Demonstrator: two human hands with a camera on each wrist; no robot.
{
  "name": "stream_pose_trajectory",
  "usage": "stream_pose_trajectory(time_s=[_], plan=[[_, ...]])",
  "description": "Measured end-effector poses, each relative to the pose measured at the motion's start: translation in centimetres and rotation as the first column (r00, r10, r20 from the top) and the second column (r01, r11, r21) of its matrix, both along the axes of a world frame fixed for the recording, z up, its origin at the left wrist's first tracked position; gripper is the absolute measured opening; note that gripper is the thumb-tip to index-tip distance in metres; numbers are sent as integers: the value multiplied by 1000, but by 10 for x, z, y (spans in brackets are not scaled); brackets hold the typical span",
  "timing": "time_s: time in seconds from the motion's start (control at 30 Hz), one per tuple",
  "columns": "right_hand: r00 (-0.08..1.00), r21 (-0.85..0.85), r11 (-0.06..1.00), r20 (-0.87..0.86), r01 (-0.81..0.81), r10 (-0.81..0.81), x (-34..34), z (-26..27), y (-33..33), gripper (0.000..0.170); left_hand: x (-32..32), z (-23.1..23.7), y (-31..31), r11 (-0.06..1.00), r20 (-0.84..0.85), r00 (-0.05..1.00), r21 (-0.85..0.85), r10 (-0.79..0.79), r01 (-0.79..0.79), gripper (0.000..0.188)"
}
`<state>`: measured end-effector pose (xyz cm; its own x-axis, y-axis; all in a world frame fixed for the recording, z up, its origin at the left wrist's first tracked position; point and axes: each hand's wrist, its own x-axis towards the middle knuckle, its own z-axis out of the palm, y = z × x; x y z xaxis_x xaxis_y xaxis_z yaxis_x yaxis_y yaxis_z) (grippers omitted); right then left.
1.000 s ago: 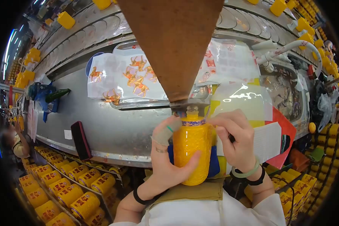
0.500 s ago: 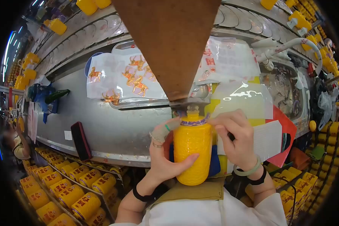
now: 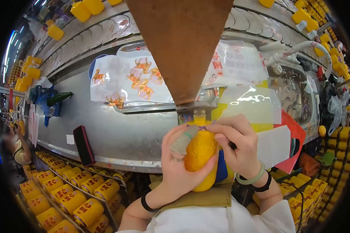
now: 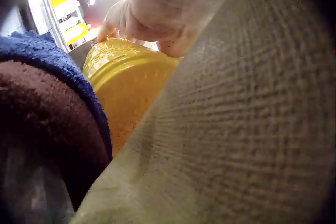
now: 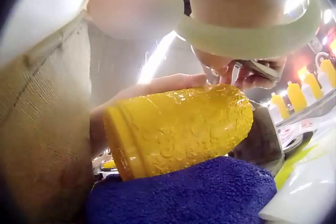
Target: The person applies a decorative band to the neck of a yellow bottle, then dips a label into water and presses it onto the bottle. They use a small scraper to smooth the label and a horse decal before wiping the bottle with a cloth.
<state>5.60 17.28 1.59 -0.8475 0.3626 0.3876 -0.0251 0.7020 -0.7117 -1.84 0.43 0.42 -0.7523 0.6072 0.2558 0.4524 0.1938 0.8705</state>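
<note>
A yellow embossed bottle lies tilted in front of the body, its neck pointing away, over a blue towel. My left hand grips its side with the thumb across the front; a pale wrap covers one finger. Around the bottle's shoulder runs a narrow purple patterned band, mostly hidden by fingertips. My right hand pinches at the band's right side. In the right wrist view, a slim metal tool shows tucked in the right hand's curled fingers.
A brown beam hangs over the bench just beyond the bottle. Golden horse-shaped stickers lie on a white sheet at the back. A phone rests on the metal bench. Decorated yellow bottles fill racks at front left.
The right fingertips have moved left, in against the band at the bottle's shoulder. My left fingers have shifted up and closer to them, covering more of the bottle and band.
</note>
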Motion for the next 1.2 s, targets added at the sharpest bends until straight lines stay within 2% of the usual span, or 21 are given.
stream_pose_trajectory(time_s=[0.03, 0.1, 0.13, 0.2, 0.27, 0.33, 0.37, 0.4, 0.47, 0.5, 0.6, 0.83, 0.9, 0.93, 1.0, 1.07, 1.13, 1.17, 1.2], plan=[[1000, 11, 1000, -13, -3, 3, 1, 0, 1, 17, -1, -6, -3, 1000, 0, 1000, 1, -1, 1, 73], [1000, 16, 1000, 18, 12, -12, 5, 0, 6, 16, -6, -23, -12, 979, 345, 934, 202, -97, 27, 74], [998, 16, 1000, 49, 26, -27, 8, 0, 8, 15, -9, -28, -14, 980, 347, 933, 198, -99, 31, 74], [997, 20, 999, 71, 36, -37, 12, 1, 12, 15, -17, -33, -16, 913, 534, 812, 408, -238, 0, 74], [995, 35, 998, 87, 49, -52, 11, 5, 15, 14, -19, -31, -20, 937, 480, 847, 343, -230, 61, 78], [999, 12, 999, 21, 35, -35, 5, 9, 9, 16, -14, -20, -21, 987, 225, 965, 112, -137, 114, 83], [999, 11, 999, 19, 32, -33, 2, 10, 5, 16, -11, -12, -17, 994, 112, 990, 85, -85, 76, 82], [1000, -7, 1000, 14, 15, -15, -2, 9, 2, 17, -7, -4, -9, 993, 107, 991, 86, -84, 75, 82], [1000, -26, 1000, 12, -3, 3, -4, 7, -1, 18, 1, 6, 3, 996, -3, 1000, 88, 23, -23, 82], [1000, -18, 1000, 12, -11, 11, -5, 5, -1, 19, 2, -1, 0, 997, 39, 999, 77, -6, 3, 81], [1000, -15, 1000, 18, -23, 23, -4, 3, -2, 20, 3, -7, 0, 998, -13, 1000, 49, 26, -25, 77], [1000, -21, 999, 10, -24, 24, -3, 5, -2, 18, -1, -11, -3, 998, 25, 1000, 68, 4, -6, 70], [1000, -19, 1000, 29, -6, 7, 3, 2, 3, 18, -4, -24, -11, 981, 278, 957, 193, -77, 23, 70], [999, -14, 1000, 45, 14, -14, 6, 1, 7, 17, -8, -28, -12, 981, 274, 958, 194, -81, 27, 70], [998, -36, 999, 53, 40, -38, 10, 6, 11, 17, -14, -35, -14, 916, 479, 852, 401, -211, 2, 72], [996, -54, 996, 66, 64, -61, 11, 12, 13, 16, -14, -35, -18, 941, 451, 873, 338, -187, 27, 75], [999, -74, 996, 27, 45, -43, 6, 15, 8, 17, -13, -28, -16, 985, 124, 989, 161, -82, 61, 76], [999, -74, 996, 26, 44, -42, 3, 15, 5, 17, -11, -20, -13, 985, 122, 989, 162, -81, 61, 76], [999, -79, 997, 28, 17, -15, 0, 14, 2, 18, -8, -9, -9, 993, 48, 996, 93, -78, 73, 76]])
